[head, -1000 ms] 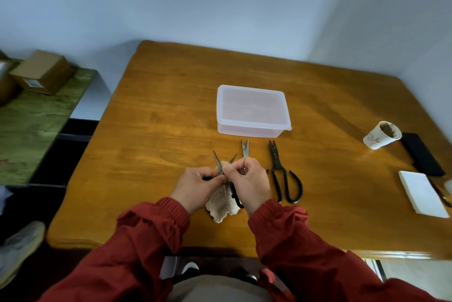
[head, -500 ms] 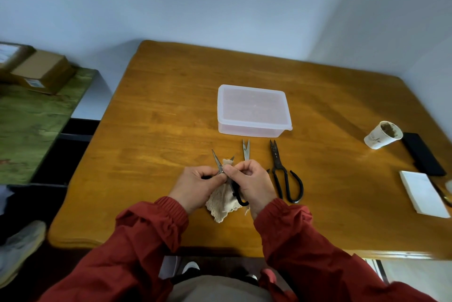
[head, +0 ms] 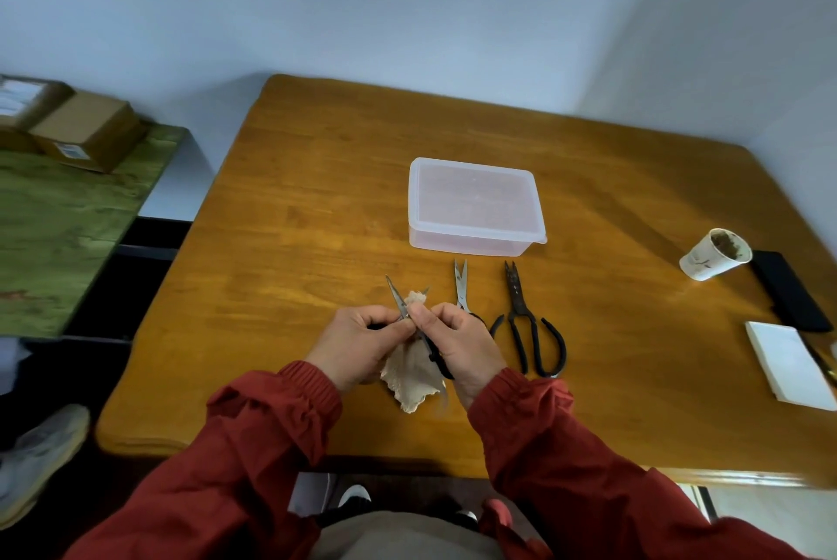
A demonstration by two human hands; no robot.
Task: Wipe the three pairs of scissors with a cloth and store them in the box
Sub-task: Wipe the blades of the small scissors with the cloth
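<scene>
Scissors (head: 397, 299) stay spread open, barely shifted: your left hand (head: 358, 342) grips one handle, your right hand (head: 462, 344) pinches the cloth (head: 410, 371) against a blade, so wiping this pair continues.

Two scissors (head: 521, 324) lie before the box (head: 475, 206), cup (head: 715, 253) far right on the table (head: 317, 206)

Bare table (head: 294, 206) on the left and far side gives wide room; the box (head: 475, 206), lid on, blocks the middle; silver scissors (head: 461, 287) and black scissors (head: 527, 324) lie near of it; the left hand (head: 358, 342) gripping small scissors (head: 397, 294) and right hand (head: 459, 344) pinching the cloth (head: 410, 371) fill the near middle; a cup (head: 713, 253), black flat thing (head: 790, 292) and white pad (head: 790, 364) crowd the right edge.
</scene>
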